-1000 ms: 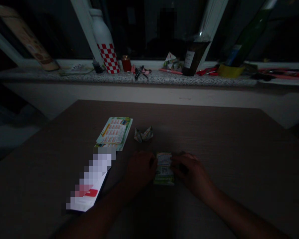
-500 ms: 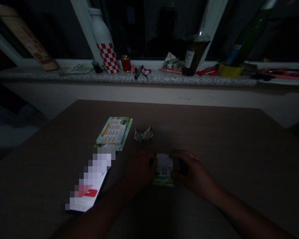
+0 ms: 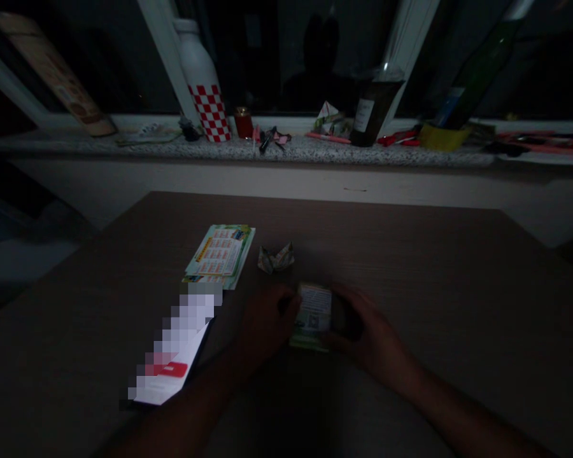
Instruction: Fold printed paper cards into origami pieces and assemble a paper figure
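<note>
Between my hands is a small printed sheet of paper (image 3: 314, 312), green at its near edge, with lines of text and a square code. My left hand (image 3: 271, 318) pinches its left edge, thumb alongside the paper. On the other side, my right hand (image 3: 365, 324) grips the right edge with thumb and fingers curved around it. A folded paper piece (image 3: 275, 258) with two raised points stands just beyond my left hand. Farther left lies a stack of printed calendar cards (image 3: 221, 251). The room is dim, so the fingertips are hard to make out.
A lit phone (image 3: 165, 375) lies left of my left forearm. Along the granite windowsill (image 3: 296, 149) stand a white-and-red checkered bottle (image 3: 210, 108), a red jar (image 3: 242, 122), a dark plastic cup (image 3: 375, 111), a green bottle (image 3: 477, 73) and a tall tube (image 3: 57, 76).
The paper sheet has shifted slightly away from me and tilted up a little between my hands. Both hands still hold its sides; the folded piece, cards and phone stay put.
</note>
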A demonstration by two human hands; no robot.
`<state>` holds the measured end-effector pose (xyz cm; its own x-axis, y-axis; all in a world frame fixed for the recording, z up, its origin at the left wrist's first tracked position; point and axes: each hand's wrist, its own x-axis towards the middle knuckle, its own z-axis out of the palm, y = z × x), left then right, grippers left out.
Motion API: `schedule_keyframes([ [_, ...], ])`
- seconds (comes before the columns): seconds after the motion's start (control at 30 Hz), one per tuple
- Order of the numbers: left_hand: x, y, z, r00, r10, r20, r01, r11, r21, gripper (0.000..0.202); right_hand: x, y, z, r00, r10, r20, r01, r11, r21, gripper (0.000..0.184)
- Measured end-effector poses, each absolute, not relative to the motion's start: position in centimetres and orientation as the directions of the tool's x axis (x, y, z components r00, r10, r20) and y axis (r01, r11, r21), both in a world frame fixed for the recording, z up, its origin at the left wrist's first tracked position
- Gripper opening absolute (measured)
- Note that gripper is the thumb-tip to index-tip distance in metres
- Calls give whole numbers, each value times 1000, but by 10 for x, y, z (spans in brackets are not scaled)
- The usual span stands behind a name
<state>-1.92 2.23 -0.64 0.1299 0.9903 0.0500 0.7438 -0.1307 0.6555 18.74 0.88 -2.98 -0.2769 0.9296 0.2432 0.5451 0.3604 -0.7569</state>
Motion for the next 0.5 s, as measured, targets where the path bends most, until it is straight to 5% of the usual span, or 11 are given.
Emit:
schedule_keyframes([
  [0.13, -19, 16, 1, 65, 989, 131, 648, -142, 748, 26, 188, 12, -31, -77, 982, 175, 351, 191, -917, 36],
  [0.33, -17, 6, 7, 420, 906, 56, 732, -375, 569, 31, 193, 16, -27, -44, 999, 31, -3, 31, -1000, 41],
  [0.5, -18, 6, -2, 465, 854, 233, 645, -507, 572, 26, 192, 16, -21, -40, 999, 26, -39, 24, -999, 29],
])
